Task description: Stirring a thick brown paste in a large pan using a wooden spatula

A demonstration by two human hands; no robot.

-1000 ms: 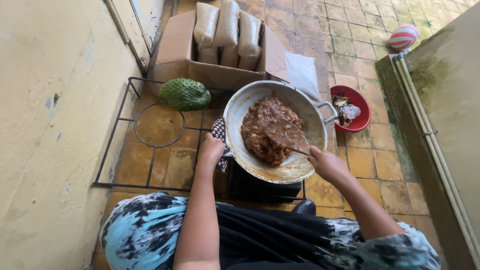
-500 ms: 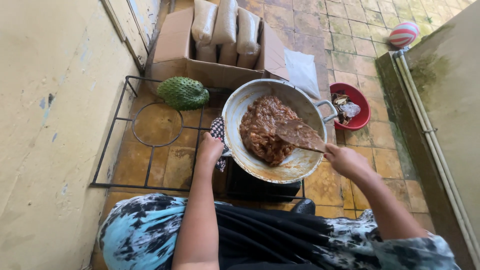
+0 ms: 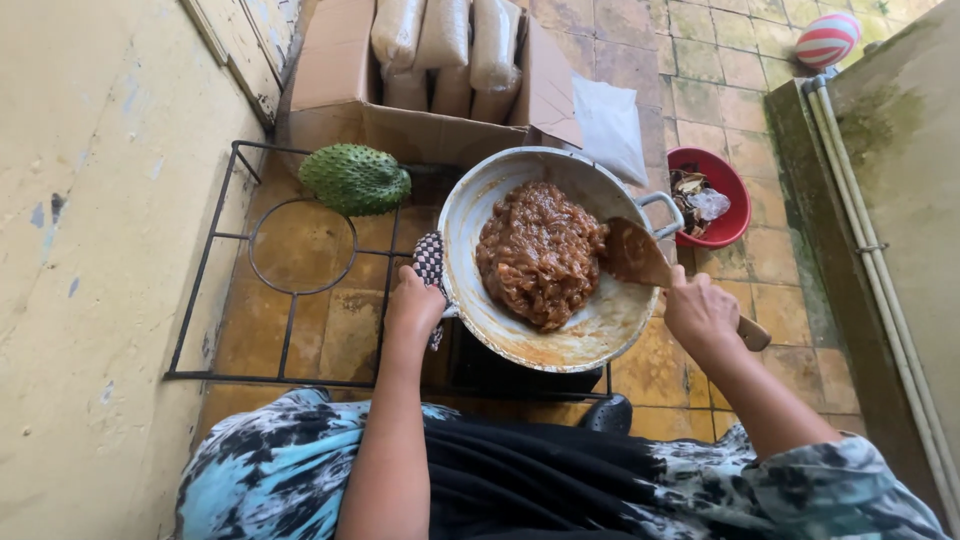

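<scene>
Left hand [image 3: 413, 305], arm straight out, closed on a checked cloth [image 3: 431, 262] at the near-left rim of the round metal wok [image 3: 590, 330]. Right hand [image 3: 700, 312] fisted around a wooden spatula [image 3: 640, 258], blade against the brown cooked mash [image 3: 538, 252]. Far left, spiky green fruit [image 3: 355, 178]; right, red bowl [image 3: 735, 215].

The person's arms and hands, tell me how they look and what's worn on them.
Both forearms are bare, and neither the left hand nor the right hand wears a glove; no ring, watch or bracelet shows. The short sleeves are loose fabric with a mottled tie-dye print in light blue, white and black, ending above the elbows. Fingernails are too small to make out.
</scene>
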